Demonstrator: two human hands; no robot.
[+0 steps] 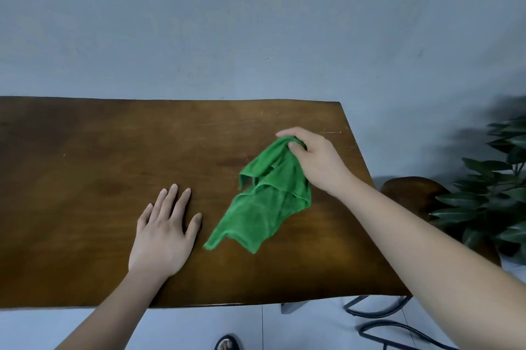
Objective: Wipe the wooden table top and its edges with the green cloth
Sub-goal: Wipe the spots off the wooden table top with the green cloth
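Observation:
The wooden table top [99, 150] fills the middle of the view, its far edge against a grey wall. My right hand [316, 162] pinches the top corner of the green cloth [264, 201] near the table's right side. The cloth hangs crumpled from that hand, and its lower part trails toward the front edge. My left hand [165, 230] rests flat on the wood to the left of the cloth, fingers straight and spread, holding nothing.
A round wooden stool [410, 187] with black metal legs stands just past the table's right edge. A leafy green plant [495, 193] is at the far right. The grey wall [256, 22] backs the table. A foot in a sandal [226, 344] shows below the front edge.

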